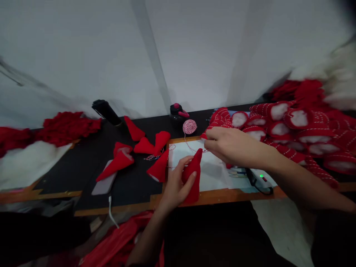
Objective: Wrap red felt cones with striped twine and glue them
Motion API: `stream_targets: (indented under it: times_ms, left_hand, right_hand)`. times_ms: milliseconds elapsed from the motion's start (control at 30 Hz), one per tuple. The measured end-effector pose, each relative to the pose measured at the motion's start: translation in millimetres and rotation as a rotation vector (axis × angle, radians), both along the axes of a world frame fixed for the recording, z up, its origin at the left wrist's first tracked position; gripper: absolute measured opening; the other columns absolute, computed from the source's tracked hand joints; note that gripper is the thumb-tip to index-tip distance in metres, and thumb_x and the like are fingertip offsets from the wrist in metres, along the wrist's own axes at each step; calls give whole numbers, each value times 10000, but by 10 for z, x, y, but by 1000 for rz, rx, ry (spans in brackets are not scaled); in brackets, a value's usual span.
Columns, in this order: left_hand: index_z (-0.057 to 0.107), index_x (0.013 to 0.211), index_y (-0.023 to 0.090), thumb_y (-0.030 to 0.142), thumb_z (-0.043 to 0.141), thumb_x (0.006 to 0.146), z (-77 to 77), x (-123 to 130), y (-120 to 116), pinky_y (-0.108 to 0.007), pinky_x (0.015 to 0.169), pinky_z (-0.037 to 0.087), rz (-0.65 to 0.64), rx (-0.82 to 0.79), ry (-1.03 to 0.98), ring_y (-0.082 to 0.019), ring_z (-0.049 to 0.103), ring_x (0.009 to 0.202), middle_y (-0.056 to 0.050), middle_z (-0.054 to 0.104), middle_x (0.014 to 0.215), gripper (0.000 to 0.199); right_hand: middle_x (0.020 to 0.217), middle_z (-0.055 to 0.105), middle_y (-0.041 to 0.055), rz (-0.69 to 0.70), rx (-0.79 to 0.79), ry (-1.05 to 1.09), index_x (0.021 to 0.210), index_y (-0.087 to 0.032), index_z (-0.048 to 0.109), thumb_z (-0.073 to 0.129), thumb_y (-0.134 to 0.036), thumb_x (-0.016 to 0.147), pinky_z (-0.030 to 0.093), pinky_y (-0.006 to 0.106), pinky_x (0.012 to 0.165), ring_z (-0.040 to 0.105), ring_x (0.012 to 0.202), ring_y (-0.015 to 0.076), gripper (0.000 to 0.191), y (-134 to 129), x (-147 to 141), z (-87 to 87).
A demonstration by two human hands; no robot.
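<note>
A red felt cone [193, 178] stands upright at the table's front, its tip pointing up. My left hand [179, 181] is wrapped round it, thumb across the front. To the right and a little higher is my right hand [219, 144], fingers pinched together; what they hold is hidden. Red-and-white twine [190, 147] runs from a twine ball [189, 127] towards those fingers. Beside my left hand lies another red cone [158, 167] with pale stuffing at its open end. White paper [213, 172] lies beneath both hands.
Several stuffed red cones with white stitching [300, 129] are heaped at right. A power strip [260, 180] with a green light sits near the front edge. At left are loose red cones [135, 129], a phone [104, 185], a black cylinder [107, 112] and white stuffing [30, 163]. A dark bottle [175, 113] stands behind.
</note>
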State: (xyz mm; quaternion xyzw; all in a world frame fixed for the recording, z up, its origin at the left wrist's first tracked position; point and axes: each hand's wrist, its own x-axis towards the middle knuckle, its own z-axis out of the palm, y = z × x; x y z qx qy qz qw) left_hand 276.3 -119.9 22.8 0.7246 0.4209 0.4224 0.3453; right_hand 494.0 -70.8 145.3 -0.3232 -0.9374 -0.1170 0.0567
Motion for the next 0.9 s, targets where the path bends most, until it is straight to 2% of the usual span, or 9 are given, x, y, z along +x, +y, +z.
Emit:
stream_targets:
  times_ms: [167,333,633,767,900]
  left_hand:
    - [451,1350,254,235,553,917,66,-1,-15,-352,1058,412,-13,25,59,-220,544,1215,-68,576,1307,444]
    - [459,1343,257,243,558,914,108,-7,-16,-372,1062,413,-11,15,62,-222,569,1174,-69,587,1293,441]
    - [473,1336,257,234,552,912,141,-5,-37,-413,1062,415,-35,44,72,-241,545,1209,-83,572,1328,432]
    - [454,1349,263,226,555,910,166,-11,-51,-388,1040,429,-37,42,79,-231,563,1173,-73,588,1297,452]
    - [415,1382,278,218,552,911,209,-19,-65,-360,986,459,-50,45,105,-215,576,1115,-68,574,1300,495]
  right_hand:
    - [835,546,67,75,-48,-122,765,-133,599,506,-46,906,266,293,595,465,752,173,190,20,-91,154]
    - [817,534,56,146,-127,-147,773,-131,614,535,-56,900,267,288,592,463,760,168,167,57,-146,245]
    - [812,548,57,207,-148,-129,737,-125,615,496,22,854,254,286,556,440,675,141,222,156,-189,231]
    - [816,552,63,189,-170,-159,740,-114,633,510,38,821,254,284,542,437,660,134,212,164,-198,262]
    - [834,579,64,240,-238,-157,793,-111,655,495,24,840,283,276,562,476,682,134,215,178,-190,318]
